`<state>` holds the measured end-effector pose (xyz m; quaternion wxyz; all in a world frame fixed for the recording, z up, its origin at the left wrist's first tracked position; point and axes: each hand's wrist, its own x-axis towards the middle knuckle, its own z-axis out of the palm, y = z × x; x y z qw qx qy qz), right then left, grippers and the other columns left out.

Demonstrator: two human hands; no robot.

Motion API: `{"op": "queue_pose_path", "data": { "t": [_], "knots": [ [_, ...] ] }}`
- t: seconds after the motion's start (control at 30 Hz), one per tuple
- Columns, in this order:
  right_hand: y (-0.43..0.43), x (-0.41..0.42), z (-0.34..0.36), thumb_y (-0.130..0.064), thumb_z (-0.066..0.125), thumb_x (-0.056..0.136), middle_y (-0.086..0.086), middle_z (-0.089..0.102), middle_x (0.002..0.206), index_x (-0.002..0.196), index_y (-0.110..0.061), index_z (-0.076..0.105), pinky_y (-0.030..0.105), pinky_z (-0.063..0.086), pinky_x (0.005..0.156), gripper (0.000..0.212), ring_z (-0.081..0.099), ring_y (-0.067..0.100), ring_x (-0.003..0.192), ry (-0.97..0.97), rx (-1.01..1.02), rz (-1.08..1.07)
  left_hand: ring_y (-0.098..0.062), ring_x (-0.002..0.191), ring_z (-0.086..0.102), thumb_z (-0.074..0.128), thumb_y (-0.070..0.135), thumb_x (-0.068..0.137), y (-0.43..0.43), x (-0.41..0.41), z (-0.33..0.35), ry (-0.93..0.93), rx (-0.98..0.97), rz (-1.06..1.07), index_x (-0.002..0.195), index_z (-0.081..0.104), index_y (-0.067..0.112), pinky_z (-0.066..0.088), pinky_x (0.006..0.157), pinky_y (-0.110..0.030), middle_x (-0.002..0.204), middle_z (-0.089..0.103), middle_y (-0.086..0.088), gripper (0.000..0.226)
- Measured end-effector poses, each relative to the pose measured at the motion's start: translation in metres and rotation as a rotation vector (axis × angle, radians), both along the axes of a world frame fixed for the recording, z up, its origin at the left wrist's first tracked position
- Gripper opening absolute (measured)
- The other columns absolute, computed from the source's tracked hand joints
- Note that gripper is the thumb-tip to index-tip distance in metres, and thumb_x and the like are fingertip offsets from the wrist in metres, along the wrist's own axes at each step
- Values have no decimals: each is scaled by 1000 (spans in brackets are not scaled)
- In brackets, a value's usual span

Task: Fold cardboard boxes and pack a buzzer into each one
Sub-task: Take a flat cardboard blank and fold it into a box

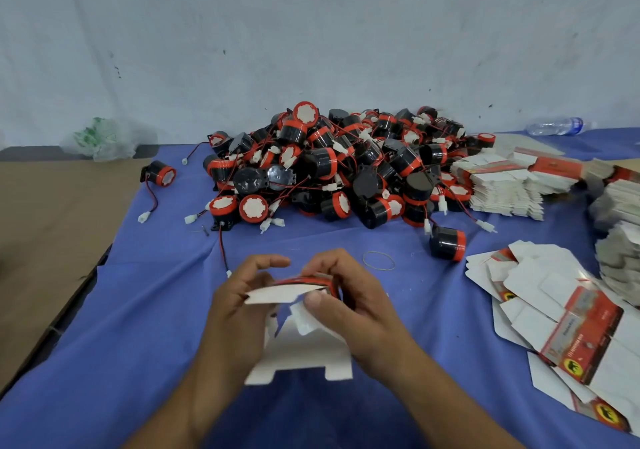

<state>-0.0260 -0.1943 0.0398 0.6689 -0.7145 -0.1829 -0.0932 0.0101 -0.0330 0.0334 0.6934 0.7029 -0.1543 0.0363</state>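
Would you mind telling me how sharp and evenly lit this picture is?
Head view: soft, even light, no strong glare; the buzzer pile is fairly sharp; the cardboard box in the left hand and right hand looks slightly soft; the flat box blanks at the right edge smear.

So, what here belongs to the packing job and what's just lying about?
Job: white cardboard box being folded; heap of round red-black buzzers; flat printed cardboard blanks.
Lying about: clear plastic water bottle; crumpled greenish plastic bag; thin rubber band.
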Motion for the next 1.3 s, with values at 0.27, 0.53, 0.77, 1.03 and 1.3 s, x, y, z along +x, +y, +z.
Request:
{"op": "queue_pose_path", "data": {
  "t": [0.27, 0.53, 0.77, 1.03, 1.3],
  "knots": [
    [8, 6, 0, -15, 65, 78, -9, 65, 81, 91, -36, 72, 23, 43, 65, 26, 51, 10, 70, 78, 157, -123, -17, 92, 66, 59, 17, 74, 0, 5, 6, 46, -55, -205, 94, 77, 29, 52, 75, -24, 101, 73, 2, 30],
    [-1, 10, 1, -23, 64, 79, -4, 59, 73, 80, -27, 73, 25, 42, 67, 9, 50, 13, 69, 121, 294, -288, -10, 118, 55, 51, 57, 88, -5, -17, -8, -390, 259, -178, 134, 47, 33, 47, 94, -25, 130, 52, 13, 52],
    [11, -4, -5, -75, 38, 91, 1, 59, 115, 128, -27, 57, 32, 49, 89, 64, 58, 20, 108, -114, -69, -191, -18, 92, 64, 61, 56, 81, 0, -5, 1, -72, -138, -52, 101, 64, 34, 51, 79, -40, 103, 66, 1, 30],
    [18, 4, -2, -18, 55, 86, -8, 61, 87, 98, -28, 62, 29, 50, 76, 17, 55, 8, 81, 50, 182, -182, 1, 102, 61, 50, 55, 91, -5, -15, 0, -242, 70, 104, 113, 53, 47, 47, 81, -12, 114, 63, 18, 24],
    [9, 8, -2, -23, 60, 84, 4, 57, 83, 94, -24, 56, 46, 47, 71, 11, 52, 23, 79, 160, 374, -215, 3, 146, 9, 43, 66, 91, -16, -23, -9, -610, 557, 67, 153, 17, 13, 14, 109, -3, 158, 17, -4, 87]
  ]
}}
